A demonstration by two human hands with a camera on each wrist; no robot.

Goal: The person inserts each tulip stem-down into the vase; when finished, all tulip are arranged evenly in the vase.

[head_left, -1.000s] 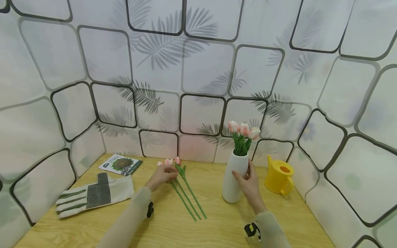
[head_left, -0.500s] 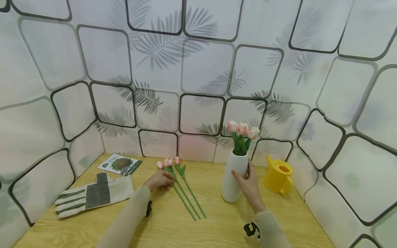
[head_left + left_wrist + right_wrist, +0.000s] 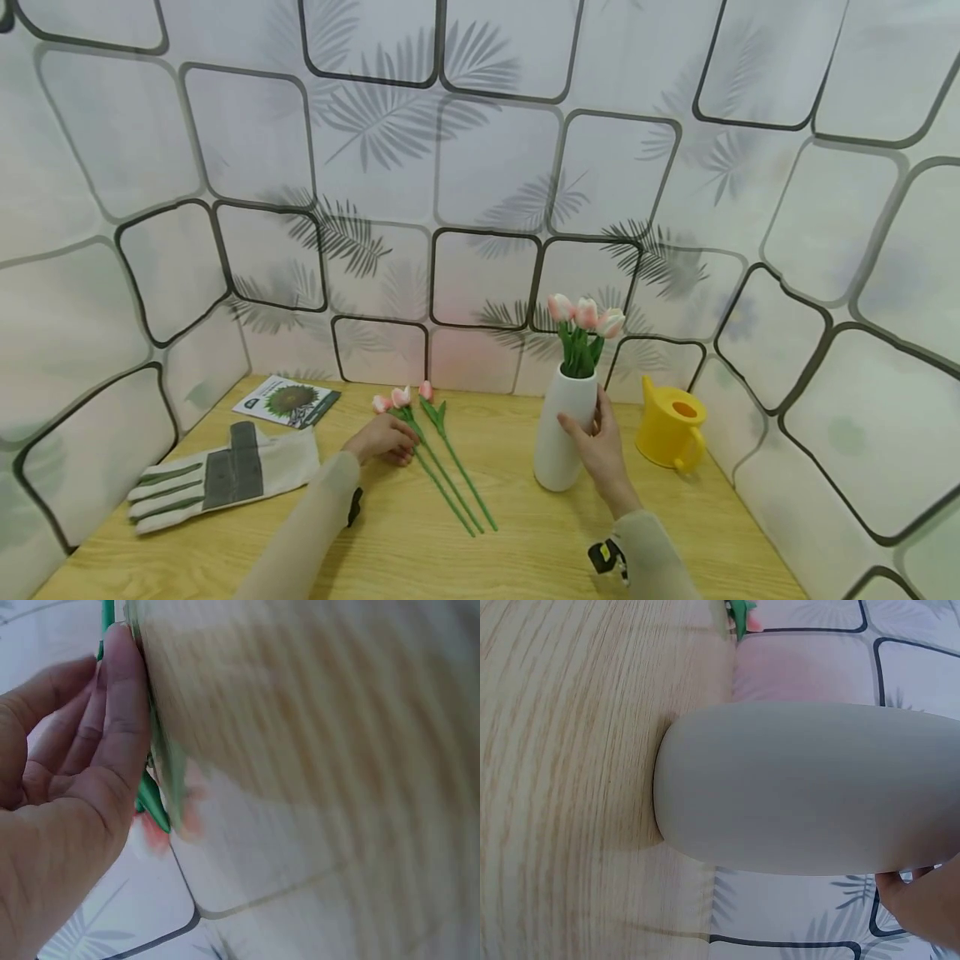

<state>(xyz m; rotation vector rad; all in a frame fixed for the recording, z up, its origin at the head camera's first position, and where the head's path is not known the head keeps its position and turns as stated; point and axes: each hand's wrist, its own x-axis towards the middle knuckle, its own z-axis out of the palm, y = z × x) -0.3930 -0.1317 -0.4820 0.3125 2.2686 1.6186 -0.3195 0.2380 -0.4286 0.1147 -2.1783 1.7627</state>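
My left hand [image 3: 382, 439] is at the stem of the leftmost of three pink-and-white artificial tulips lying on the table. In the left wrist view, thumb and fingertips of the left hand [image 3: 90, 750] pinch at the green stem [image 3: 107, 610]; part of the stem is hidden behind the fingers. Another loose tulip [image 3: 450, 450] lies at the right of the group. My right hand [image 3: 602, 454] grips the side of an upright white vase [image 3: 558, 433], its fingers wrapped behind it. Several tulips [image 3: 585, 315] stand in the vase. The right wrist view shows the vase [image 3: 795, 787] resting on the tabletop.
A yellow watering can [image 3: 667, 429] stands right of the vase. On the left lie a white-and-grey work glove [image 3: 232, 471] and a seed packet [image 3: 285, 402] with a sunflower picture. Patterned curtain walls [image 3: 487, 167] enclose the wooden table [image 3: 465, 567] at the back and sides.
My left hand has slid from near the tulip heads down along the stems. The leftmost flower heads have shifted slightly toward me. My right hand and the vase stay in place.
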